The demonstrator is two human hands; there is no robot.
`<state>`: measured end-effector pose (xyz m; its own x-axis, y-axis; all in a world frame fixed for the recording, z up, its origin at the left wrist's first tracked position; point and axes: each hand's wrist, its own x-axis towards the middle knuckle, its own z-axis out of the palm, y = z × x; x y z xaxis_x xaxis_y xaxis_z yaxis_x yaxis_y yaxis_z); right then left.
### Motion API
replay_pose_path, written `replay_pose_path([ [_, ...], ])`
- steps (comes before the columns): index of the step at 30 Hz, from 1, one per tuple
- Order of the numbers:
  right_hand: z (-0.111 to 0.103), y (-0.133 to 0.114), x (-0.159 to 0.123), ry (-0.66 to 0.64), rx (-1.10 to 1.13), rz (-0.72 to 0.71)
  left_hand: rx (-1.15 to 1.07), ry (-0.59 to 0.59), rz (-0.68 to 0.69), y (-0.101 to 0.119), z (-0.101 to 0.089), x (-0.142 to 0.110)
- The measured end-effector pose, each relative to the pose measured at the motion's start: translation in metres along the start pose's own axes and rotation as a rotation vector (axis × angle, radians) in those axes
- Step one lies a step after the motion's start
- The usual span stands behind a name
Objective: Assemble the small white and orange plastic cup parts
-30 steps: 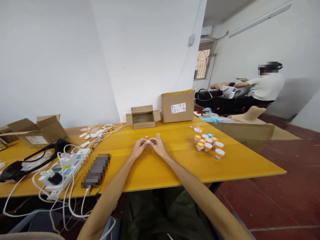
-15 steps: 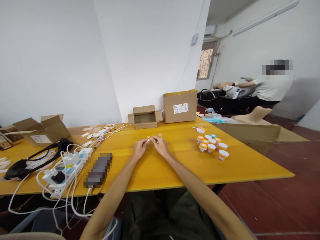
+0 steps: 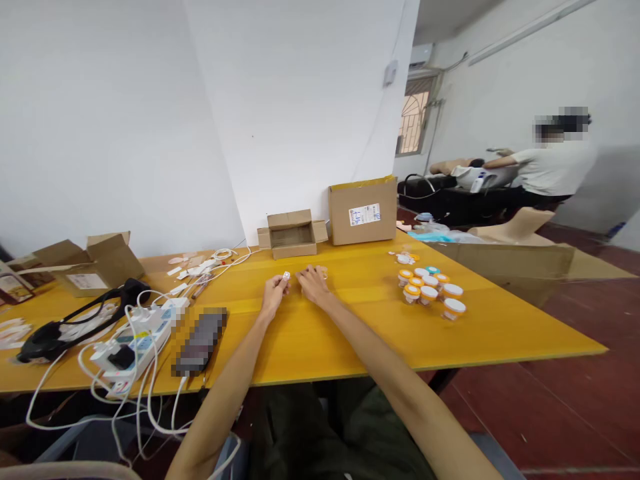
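Note:
Between the thumb and fingers of my left hand point(image 3: 274, 295) is a small white piece point(image 3: 287, 275) with tiny dark marks, raised a little above the yellow table point(image 3: 360, 333). Its exact kind is too small to make out. My right hand point(image 3: 313, 284) is just to the right, palm down and low over the table, its fingers bent and somewhat apart. A clear round piece point(image 3: 325, 272) shows partly beside those fingers. What lies under the right palm is hidden.
Several small clear jars point(image 3: 429, 293) with orange, white and teal lids stand to the right, loose lids point(image 3: 404, 258) behind them. An open carton point(image 3: 293, 241) and a closed box point(image 3: 363, 212) are at the back. A power strip point(image 3: 145, 343), cables and a phone point(image 3: 201, 341) lie left. A person point(image 3: 555, 167) works beyond.
My hands, which were together, have come apart. The left one has drawn back slightly left with the white piece; the right one has turned down toward the table. The view has shifted slightly.

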<state>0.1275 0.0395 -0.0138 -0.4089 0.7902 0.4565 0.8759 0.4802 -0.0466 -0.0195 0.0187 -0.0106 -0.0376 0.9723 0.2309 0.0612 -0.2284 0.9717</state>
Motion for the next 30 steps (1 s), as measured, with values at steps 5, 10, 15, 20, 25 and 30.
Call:
replay_pose_path([
  [5,-0.008,-0.007,-0.004,-0.053,-0.133,-0.091,-0.042,0.032,-0.026,-0.001,0.000,0.002],
  [10,-0.011,-0.010,-0.016,-0.041,-0.115,-0.170,-0.042,0.037,-0.035,-0.004,-0.001,0.004],
  [15,-0.012,-0.007,-0.036,0.018,0.052,-0.142,0.005,-0.002,0.005,-0.007,-0.001,0.005],
  [20,-0.014,-0.001,-0.045,0.131,0.376,0.014,0.065,-0.117,0.035,-0.006,0.001,0.002],
  [25,-0.012,0.003,-0.041,0.269,0.601,0.088,0.075,-0.243,0.025,-0.003,0.002,-0.001],
  [30,-0.013,0.005,-0.043,0.288,0.684,0.045,0.088,-0.295,0.021,-0.002,0.002,-0.003],
])
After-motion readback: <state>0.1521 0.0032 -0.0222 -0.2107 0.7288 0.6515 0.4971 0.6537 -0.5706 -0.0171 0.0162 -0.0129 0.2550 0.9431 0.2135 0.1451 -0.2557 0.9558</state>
